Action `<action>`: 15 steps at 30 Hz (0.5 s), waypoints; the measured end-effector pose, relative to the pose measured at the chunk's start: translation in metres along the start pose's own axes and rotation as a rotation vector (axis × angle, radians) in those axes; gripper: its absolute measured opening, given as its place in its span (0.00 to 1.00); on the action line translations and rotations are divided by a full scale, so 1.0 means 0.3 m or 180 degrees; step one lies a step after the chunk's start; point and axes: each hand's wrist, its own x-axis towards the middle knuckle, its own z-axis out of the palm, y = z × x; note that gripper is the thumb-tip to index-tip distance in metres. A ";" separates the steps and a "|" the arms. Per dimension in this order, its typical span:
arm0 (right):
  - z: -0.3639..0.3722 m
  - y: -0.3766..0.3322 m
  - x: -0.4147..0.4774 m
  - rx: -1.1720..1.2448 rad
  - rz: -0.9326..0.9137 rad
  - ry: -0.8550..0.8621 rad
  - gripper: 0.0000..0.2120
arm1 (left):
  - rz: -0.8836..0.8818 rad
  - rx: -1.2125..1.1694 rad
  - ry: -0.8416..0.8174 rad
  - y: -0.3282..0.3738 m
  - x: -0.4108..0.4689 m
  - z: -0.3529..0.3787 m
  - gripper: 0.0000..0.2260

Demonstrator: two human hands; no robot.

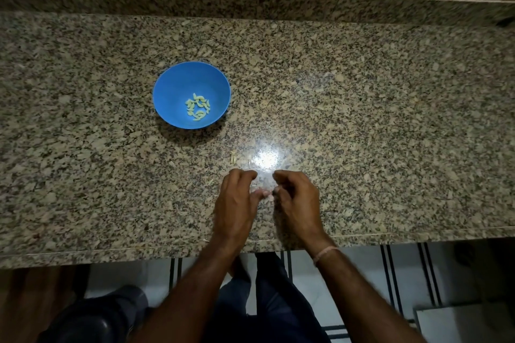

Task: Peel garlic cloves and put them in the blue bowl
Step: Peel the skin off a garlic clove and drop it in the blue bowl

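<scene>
A blue bowl (178,83) stands on the granite counter (362,108), left of centre, with several pale peeled garlic cloves (198,110) at its bottom. My left hand (237,203) and my right hand (296,203) are close together near the counter's front edge, fingers curled. Between their fingertips sits a small pale garlic clove (269,195), pinched from both sides; most of it is hidden by my fingers. The bowl lies well up and to the left of both hands.
A small piece of garlic skin (233,157) lies on the counter just beyond my hands, beside a bright light glare (264,160). A raised granite ledge (250,0) runs along the back. Below the front edge are my legs and a tiled floor (404,273).
</scene>
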 end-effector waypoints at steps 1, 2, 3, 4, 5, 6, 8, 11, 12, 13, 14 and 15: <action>-0.016 0.013 -0.004 -0.0004 0.0037 0.0024 0.16 | 0.0056 0.0013 0.0007 0.004 0.004 0.004 0.12; -0.029 0.024 -0.009 -0.0021 0.0068 0.0042 0.15 | 0.0109 0.0025 0.0016 0.008 0.008 0.008 0.09; -0.036 0.033 -0.010 -0.0024 0.0101 0.0054 0.15 | 0.0159 0.0048 0.0020 0.011 0.012 0.011 0.05; -0.040 0.038 -0.011 0.0001 0.0119 0.0061 0.15 | 0.0192 0.0078 0.0021 0.014 0.017 0.014 0.03; -0.039 0.041 -0.012 0.0026 0.0118 0.0068 0.15 | 0.0199 0.0104 0.0018 0.014 0.023 0.015 0.03; -0.038 0.042 -0.012 0.0024 0.0104 0.0072 0.15 | 0.0194 0.0118 0.0023 0.014 0.027 0.014 0.05; -0.033 0.038 -0.009 -0.0012 0.0071 0.0049 0.15 | 0.0091 -0.0014 0.0091 0.008 0.026 0.005 0.07; -0.007 0.004 0.018 -0.0108 -0.0217 -0.0142 0.18 | -0.0387 -0.0584 0.0362 -0.008 -0.009 -0.045 0.10; 0.012 -0.009 0.040 -0.0248 -0.0411 -0.0275 0.19 | -0.0552 -0.0760 0.0479 -0.015 -0.025 -0.066 0.10; 0.034 -0.022 0.066 -0.0436 -0.0568 -0.0463 0.22 | -0.0693 -0.0894 0.0584 -0.026 -0.041 -0.082 0.09; 0.055 -0.037 0.091 -0.0642 -0.0677 -0.0680 0.25 | -0.0799 -0.0977 0.0668 -0.034 -0.056 -0.096 0.09; 0.073 -0.050 0.112 -0.0849 -0.0788 -0.0872 0.29 | -0.0888 -0.1017 0.0724 -0.042 -0.067 -0.106 0.08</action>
